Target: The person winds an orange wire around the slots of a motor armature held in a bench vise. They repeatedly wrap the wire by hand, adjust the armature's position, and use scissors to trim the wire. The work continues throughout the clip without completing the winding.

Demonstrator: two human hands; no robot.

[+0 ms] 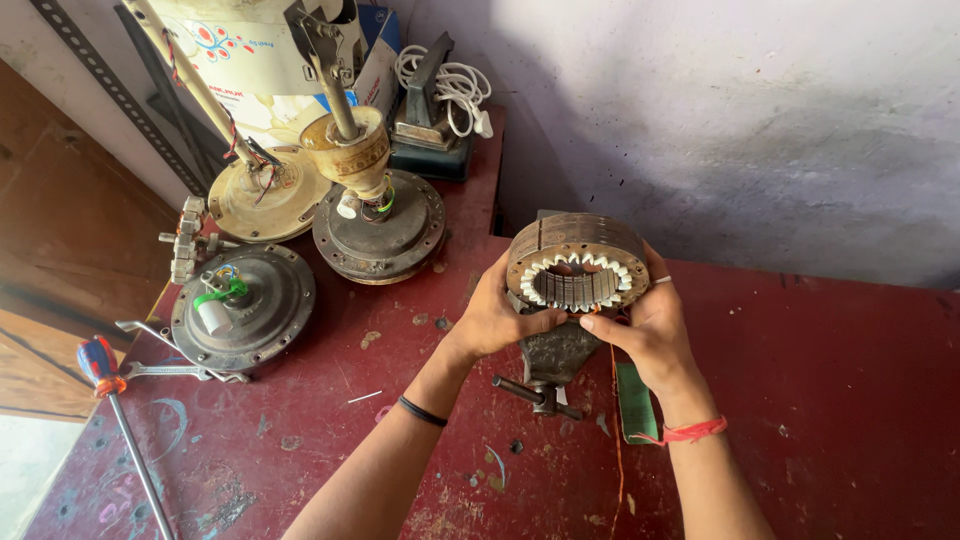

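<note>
the fan motor stator [577,262], a ring of stacked brown laminations with white insulating paper lining its inner slots, stands tilted toward the camera on top of a small dark bench vise [555,352] at the middle of the red worktable [830,400]. the left hand [497,318] wraps around the stator's left rim, fingers curled behind it and thumb lying along the lower front edge; the right hand [650,325] cups the right rim, with thumb and forefinger pinched together at the bottom slots, seemingly on a thin copper wire [614,420] that hangs down past the vise handle (it is too fine to tell just where the grip sits). to do this well, by my judgement, the left hand should hold the ring steady against the vise while the right works with small fingertip moves, keeping the wire inside the paper liners and off the bare lamination edges, which could scrape it. a green card [636,402] lies on the table under the right wrist. well apart to the left sit three opened ceiling fan motor housings [243,308], a red-handled screwdriver [112,395], and at the back corner an old flat iron [432,120] with a coiled white cord.
</note>
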